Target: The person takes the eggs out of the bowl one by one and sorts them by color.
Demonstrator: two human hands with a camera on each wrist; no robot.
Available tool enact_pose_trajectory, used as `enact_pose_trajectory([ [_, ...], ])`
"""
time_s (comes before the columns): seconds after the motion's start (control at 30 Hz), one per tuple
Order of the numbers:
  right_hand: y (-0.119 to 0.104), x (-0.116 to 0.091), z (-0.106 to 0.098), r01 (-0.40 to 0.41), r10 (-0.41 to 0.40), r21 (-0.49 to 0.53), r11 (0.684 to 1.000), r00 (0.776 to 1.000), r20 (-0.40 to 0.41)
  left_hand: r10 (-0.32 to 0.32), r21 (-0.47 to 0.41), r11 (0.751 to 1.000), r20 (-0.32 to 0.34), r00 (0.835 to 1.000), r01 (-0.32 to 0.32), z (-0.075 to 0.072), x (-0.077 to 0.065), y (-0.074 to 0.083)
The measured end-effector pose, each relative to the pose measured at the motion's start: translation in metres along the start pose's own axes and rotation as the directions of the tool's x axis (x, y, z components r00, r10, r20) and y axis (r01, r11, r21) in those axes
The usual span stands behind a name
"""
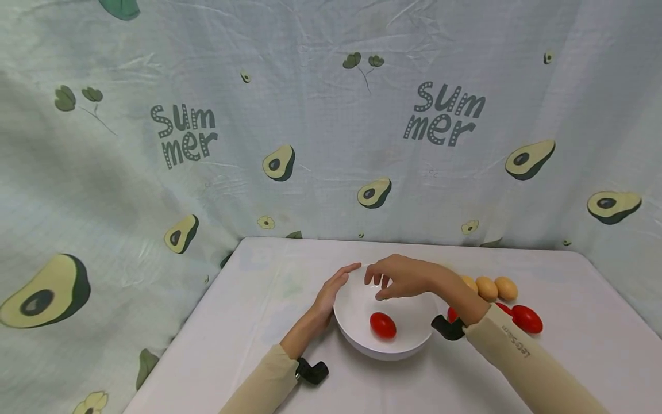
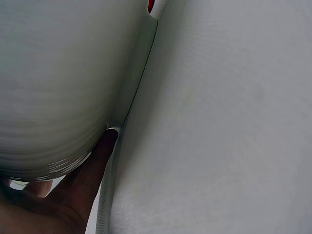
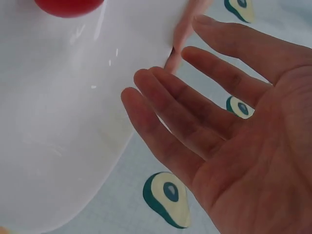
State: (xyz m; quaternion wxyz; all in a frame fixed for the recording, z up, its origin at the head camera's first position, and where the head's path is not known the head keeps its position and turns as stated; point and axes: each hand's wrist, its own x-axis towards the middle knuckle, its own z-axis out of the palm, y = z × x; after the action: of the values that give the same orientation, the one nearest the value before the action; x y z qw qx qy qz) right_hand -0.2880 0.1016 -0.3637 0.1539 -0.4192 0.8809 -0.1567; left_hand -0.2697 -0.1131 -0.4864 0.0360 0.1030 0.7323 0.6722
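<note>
A white bowl [image 1: 362, 333] stands on the table with a red egg-shaped piece [image 1: 383, 325] lying in it. Against the bowl's left outer side rests my left hand [image 1: 330, 294], its fingers stretched along the wall. The left wrist view shows those fingers [image 2: 92, 178] touching the bowl's outside from below. My right hand [image 1: 400, 277] hovers over the bowl's back right part, fingers apart and loosely bent. Its palm holds nothing in the right wrist view, where the red piece [image 3: 69, 6] is cut off at the top edge.
Right of the bowl, several tan eggs [image 1: 487, 288] lie in a row. Red egg-shaped pieces [image 1: 527, 319] sit in front of them, partly hidden by my right forearm. Behind the white table [image 1: 289, 276] hangs an avocado-print cloth [image 1: 320, 115].
</note>
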Motion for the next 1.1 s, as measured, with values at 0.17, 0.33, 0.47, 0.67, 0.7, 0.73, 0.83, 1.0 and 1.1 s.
enact_pose_trajectory([
  [0.17,-0.003,0.006,0.004,-0.009,0.007,0.027,1.0,0.998,0.069,0.004,-0.001,1.0,0.005,1.0,-0.004,0.0,0.0,0.0],
  [0.33,-0.008,0.012,0.011,-0.069,0.068,0.0,0.998,0.987,0.147,0.006,0.0,1.0,0.013,1.0,-0.006,-0.001,0.0,0.0],
  [0.47,-0.012,0.015,0.017,-0.124,0.134,-0.059,0.99,0.97,0.204,0.001,-0.009,1.0,0.017,1.0,-0.001,-0.001,-0.001,0.001],
  [0.67,-0.017,0.018,0.021,-0.227,0.227,-0.031,0.973,0.935,0.274,0.002,-0.022,1.0,0.019,1.0,-0.002,-0.001,-0.001,0.001],
  [0.7,-0.017,0.019,0.022,-0.246,0.243,-0.027,0.969,0.926,0.29,0.008,-0.02,1.0,0.021,1.0,-0.008,-0.001,-0.001,0.001],
  [0.73,-0.018,0.019,0.022,-0.262,0.258,-0.028,0.965,0.916,0.306,0.005,-0.025,1.0,0.021,1.0,-0.005,-0.001,-0.001,0.001],
  [0.83,-0.019,0.021,0.023,-0.29,0.285,-0.037,0.956,0.893,0.348,0.007,-0.022,1.0,0.022,1.0,-0.006,0.0,-0.001,0.001],
  [1.0,-0.02,0.025,0.024,-0.307,0.305,-0.056,0.95,0.875,0.376,0.005,-0.017,1.0,0.018,1.0,-0.005,-0.001,0.0,0.001],
  [1.1,-0.021,0.028,0.025,-0.304,0.304,-0.066,0.951,0.866,0.397,0.012,-0.01,1.0,0.02,1.0,-0.012,-0.001,0.001,0.001],
])
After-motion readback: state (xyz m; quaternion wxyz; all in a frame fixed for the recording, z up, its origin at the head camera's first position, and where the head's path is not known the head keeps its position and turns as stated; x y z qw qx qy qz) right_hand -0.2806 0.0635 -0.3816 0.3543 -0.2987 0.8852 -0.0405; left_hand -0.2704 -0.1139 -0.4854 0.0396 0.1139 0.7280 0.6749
